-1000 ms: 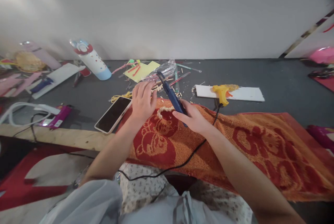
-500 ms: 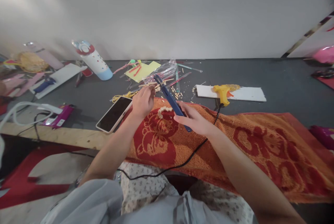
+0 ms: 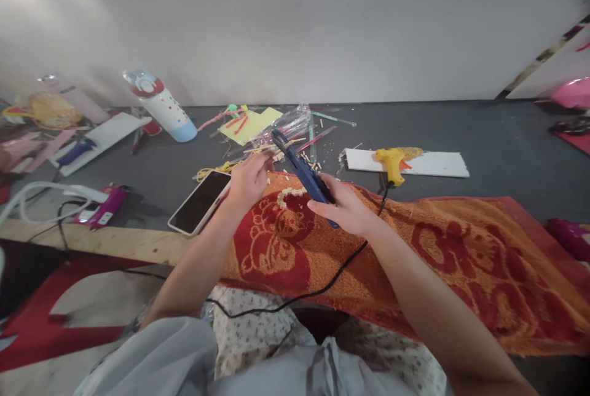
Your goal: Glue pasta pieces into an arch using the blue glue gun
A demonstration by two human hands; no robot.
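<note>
Within the right grip (image 3: pixel 345 204), the blue tool (image 3: pixel 300 167) (near end only)

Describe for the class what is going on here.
A person's right hand holds a long dark-blue tool at a slant above an orange-and-red towel. The left hand is near the tool's far end; whether it grips anything is unclear. A curved row of small cream pieces lies on the towel, and a yellow glue gun rests to the right.
</note>
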